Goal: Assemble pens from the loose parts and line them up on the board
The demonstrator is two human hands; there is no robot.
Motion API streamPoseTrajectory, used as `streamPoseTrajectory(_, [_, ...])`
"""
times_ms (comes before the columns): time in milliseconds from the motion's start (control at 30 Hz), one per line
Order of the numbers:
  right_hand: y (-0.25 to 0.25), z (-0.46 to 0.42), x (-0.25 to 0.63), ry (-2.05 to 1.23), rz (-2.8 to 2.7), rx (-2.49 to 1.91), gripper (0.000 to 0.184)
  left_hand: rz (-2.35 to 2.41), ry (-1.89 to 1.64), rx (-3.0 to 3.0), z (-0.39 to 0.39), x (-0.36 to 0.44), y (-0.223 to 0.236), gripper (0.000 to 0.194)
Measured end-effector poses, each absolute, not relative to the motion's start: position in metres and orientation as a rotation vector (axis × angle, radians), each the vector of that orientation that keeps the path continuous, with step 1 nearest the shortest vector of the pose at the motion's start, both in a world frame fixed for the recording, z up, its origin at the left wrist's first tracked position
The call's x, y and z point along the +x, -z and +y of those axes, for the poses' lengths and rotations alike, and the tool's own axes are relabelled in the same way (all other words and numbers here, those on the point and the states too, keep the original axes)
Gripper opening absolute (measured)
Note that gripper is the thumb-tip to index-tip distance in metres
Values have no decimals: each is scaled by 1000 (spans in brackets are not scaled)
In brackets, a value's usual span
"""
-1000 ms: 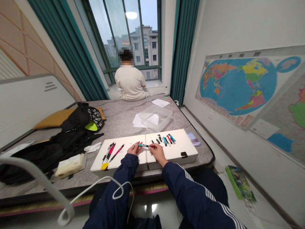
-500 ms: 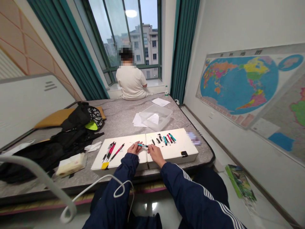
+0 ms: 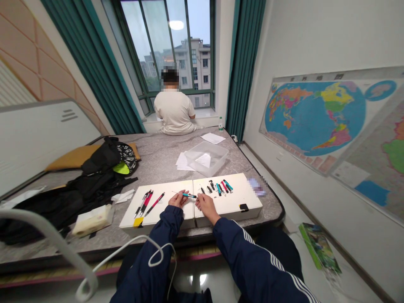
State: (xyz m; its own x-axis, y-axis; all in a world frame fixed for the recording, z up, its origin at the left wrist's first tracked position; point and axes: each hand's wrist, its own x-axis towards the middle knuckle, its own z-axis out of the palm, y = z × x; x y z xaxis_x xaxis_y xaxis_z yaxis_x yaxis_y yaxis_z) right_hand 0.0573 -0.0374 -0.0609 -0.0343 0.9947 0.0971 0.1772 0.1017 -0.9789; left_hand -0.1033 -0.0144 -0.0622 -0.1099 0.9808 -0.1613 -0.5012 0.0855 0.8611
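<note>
- The left hand [image 3: 178, 200] was palm partly up over the left white box [image 3: 175, 215], thumb and fingers gripping a blue pen [image 3: 188, 195].
- The pen lay nearly level above the seam between the boxes, its right end slightly nearer me than its left.
- The right hand [image 3: 206, 205] reached in from the near right, back of the hand up, fingertips drawn together at the pen's right end; I couldn't tell whether they gripped a small part.
- Both forearms, in dark blue sleeves [image 3: 235, 242], angled inward.
- Beyond the right hand, pen parts [image 3: 224, 187] lay on the right white box [image 3: 227, 206].
</note>
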Motion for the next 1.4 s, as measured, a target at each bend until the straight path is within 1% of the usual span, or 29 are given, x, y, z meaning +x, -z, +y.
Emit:
streamPoseTrajectory(133, [63, -35, 58, -1086, -1363, -1201, 20, 984, -1434, 686, -18, -101, 57, 39])
streamPoseTrajectory(233, [66, -35, 59, -1084, -1394, -1169, 15, 977, -1437, 679, -18, -101, 58, 43])
streamPoseTrajectory(300, [66, -35, 60, -1104, -1413, -1159, 16, 966, -1439, 672, -16, -101, 61, 45])
streamPoseTrajectory(433, [63, -36, 60, -1114, -1431, -1177, 31, 944, -1444, 653, -13, -103, 65, 46])
streamPoseTrajectory(567, [62, -36, 59, -1030, -1409, -1221, 24, 945, -1433, 631, -10, -104, 66, 47])
streamPoseTrajectory(700, [64, -35, 58, -1050, -1439, -1216, 17, 970, -1447, 630, -9, -104, 68, 46])
streamPoseTrajectory(833, [64, -37, 58, -1070, -1444, -1197, 21, 1000, -1449, 626, -9, -103, 67, 45])
streamPoseTrajectory(967, [62, -37, 59, -1093, -1475, -1189, 25, 988, -1444, 647, -13, -102, 63, 47])
streamPoseTrajectory(1133, [62, -36, 60, -1049, -1530, -1208, 28, 954, -1459, 672, -15, -101, 62, 47])
streamPoseTrajectory(1300, [64, -35, 59, -1017, -1534, -1205, 29, 960, -1445, 657, -16, -101, 59, 42])
streamPoseTrajectory(1400, [64, -35, 59, -1047, -1512, -1187, 26, 982, -1456, 642, -17, -101, 56, 41])
